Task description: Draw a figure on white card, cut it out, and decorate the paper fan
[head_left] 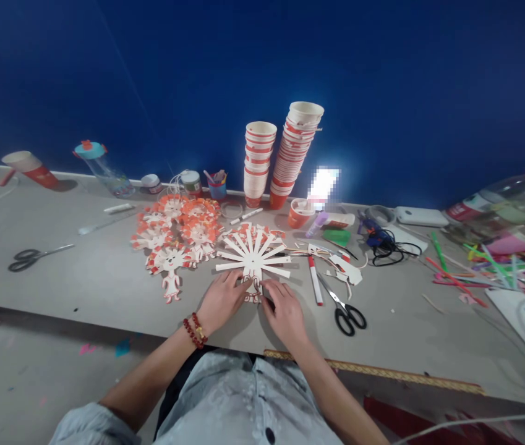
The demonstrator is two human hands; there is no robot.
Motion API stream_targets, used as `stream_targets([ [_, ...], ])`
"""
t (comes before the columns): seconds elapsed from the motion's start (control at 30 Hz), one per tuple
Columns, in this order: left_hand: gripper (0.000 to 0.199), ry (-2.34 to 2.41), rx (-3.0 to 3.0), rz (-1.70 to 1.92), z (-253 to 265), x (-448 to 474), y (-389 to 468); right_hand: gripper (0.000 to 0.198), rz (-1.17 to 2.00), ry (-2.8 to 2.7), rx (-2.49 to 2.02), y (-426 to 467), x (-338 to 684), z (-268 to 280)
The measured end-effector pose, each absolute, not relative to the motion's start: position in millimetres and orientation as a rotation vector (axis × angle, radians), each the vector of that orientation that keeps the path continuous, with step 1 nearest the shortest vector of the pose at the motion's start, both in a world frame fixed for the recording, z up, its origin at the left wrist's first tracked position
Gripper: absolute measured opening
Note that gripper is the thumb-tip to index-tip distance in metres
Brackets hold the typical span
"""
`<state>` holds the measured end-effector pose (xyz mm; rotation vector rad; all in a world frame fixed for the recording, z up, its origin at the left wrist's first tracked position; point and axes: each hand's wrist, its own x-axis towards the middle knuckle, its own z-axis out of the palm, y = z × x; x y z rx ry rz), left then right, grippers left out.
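A white paper cup cutout (pixel 253 262) lies flat on the table, its strips fanned out like rays around a round centre. Red outlines mark its lower part, where both hands rest. My left hand (pixel 226 299), with a red bead bracelet (pixel 195 331) at the wrist, holds the lower left side with thumb and fingertips. On the lower right edge, my right hand (pixel 285 309) grips with bent fingers and thumb. Behind it lies an orange-and-white paper piece (pixel 277 233), partly covered. Left of it are several finished paper figures (pixel 172 272) with orange-tipped rays, in an overlapping pile.
Two tall stacks of paper cups (pixel 257 164) stand against the blue wall. Scissors (pixel 348 316) and a red marker (pixel 316 282) lie right of my hands; other scissors (pixel 34 256) lie far left. Paper scraps (pixel 348 269), a black cable (pixel 389 247) and bottles (pixel 507 198) are farther right.
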<state>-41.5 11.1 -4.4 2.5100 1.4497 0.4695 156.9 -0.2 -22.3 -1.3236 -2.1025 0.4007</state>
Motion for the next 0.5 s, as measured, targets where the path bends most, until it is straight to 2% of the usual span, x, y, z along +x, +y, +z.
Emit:
stream_targets([
  [0.5, 0.037, 1.435, 2.503, 0.442, -2.2, -41.0, 13.8, 0.027, 0.4, -2.12, -1.297, 0.1, 156.2, -17.8],
])
